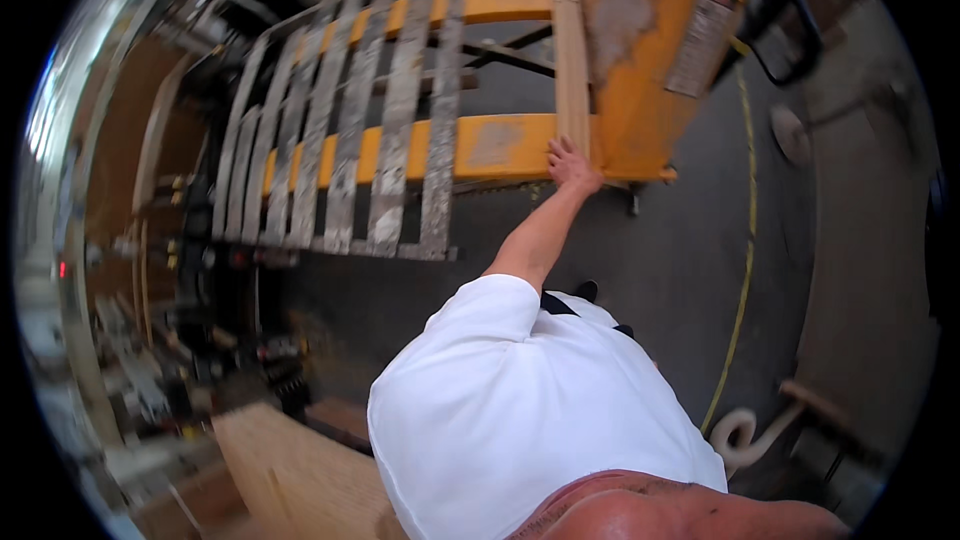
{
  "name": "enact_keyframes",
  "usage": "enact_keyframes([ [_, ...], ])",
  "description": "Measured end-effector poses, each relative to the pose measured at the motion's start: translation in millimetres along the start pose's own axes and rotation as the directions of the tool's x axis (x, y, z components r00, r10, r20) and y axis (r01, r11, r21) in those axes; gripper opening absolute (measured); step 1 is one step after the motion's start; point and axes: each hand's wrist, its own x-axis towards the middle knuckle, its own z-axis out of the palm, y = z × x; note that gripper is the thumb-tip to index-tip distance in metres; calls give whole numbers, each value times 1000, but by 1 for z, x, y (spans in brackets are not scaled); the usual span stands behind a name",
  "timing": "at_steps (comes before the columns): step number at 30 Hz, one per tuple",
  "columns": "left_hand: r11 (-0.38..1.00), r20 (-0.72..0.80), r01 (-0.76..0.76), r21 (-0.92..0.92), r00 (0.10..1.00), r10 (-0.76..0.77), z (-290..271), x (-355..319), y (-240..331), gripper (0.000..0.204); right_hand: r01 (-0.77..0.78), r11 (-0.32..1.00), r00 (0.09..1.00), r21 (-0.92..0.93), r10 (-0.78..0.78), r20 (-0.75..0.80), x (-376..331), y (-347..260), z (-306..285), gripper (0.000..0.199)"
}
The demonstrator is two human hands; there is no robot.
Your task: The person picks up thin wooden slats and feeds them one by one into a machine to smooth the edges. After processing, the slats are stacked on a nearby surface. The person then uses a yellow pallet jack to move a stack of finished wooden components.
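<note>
My left hand (575, 170) is closed over the near end of a light wooden board (571, 70), with its fingers at the board's left edge. The board lies across the two yellow forks (505, 144) of a lift truck, close against its yellow body (640, 50). Further left on the forks rests a worn, paint-spattered slatted pallet (345, 155), apart from the board. Dark crossed bars show between the forks. My right hand is out of view.
A black looped handle (795, 35) rises beyond the truck body. On the grey floor, a yellow line (748, 240) runs along my right. A wooden panel (300, 475) stands at lower left, near cluttered shelving (140, 370). A pale curled hose-like thing (740, 440) lies at lower right.
</note>
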Motion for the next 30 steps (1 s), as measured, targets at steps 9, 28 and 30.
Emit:
enact_keyframes([
  [9,993,-39,-43,-110,998,39,-62,-130,-111,85,62,981,824,184,-154,545,128,-199,37,64],
  [28,981,-72,-142,-130,988,133,-124,-294,-399,89,-332,716,771,614,-168,614,45,-299,347,30],
  [30,988,-143,-101,-117,986,84,-141,-307,-432,88,-258,746,755,614,-241,610,6,-311,382,29],
])
